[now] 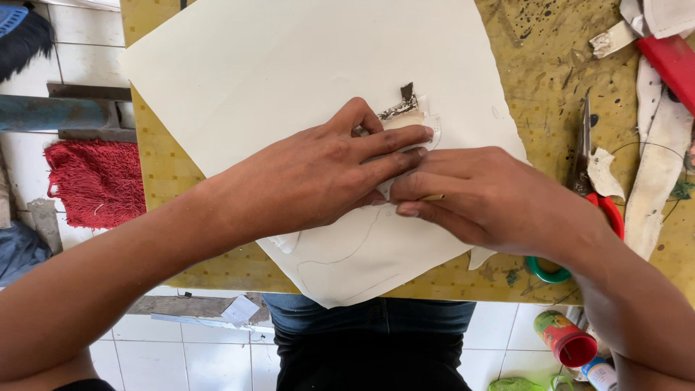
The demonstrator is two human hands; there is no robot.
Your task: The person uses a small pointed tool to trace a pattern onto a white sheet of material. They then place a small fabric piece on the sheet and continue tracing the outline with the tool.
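Note:
A large cream sheet [304, 65] lies on a yellow-topped table [550, 80], with faint traced outlines near its lower edge. My left hand [326, 174] presses flat on a small pale template piece [409, 119] that rests on the sheet; a dark scrap sticks out above it. My right hand [492, 199] sits just to the right, fingers curled around a thin pencil-like tool [434, 197] whose tip is hidden under my left fingers.
Scissors [586, 166] with red and green handles lie right of the sheet. White offcuts [662, 159] and a red object [673, 61] sit at the far right. A red mat [94, 181] lies on the tiled floor; a red can [565, 339] stands lower right.

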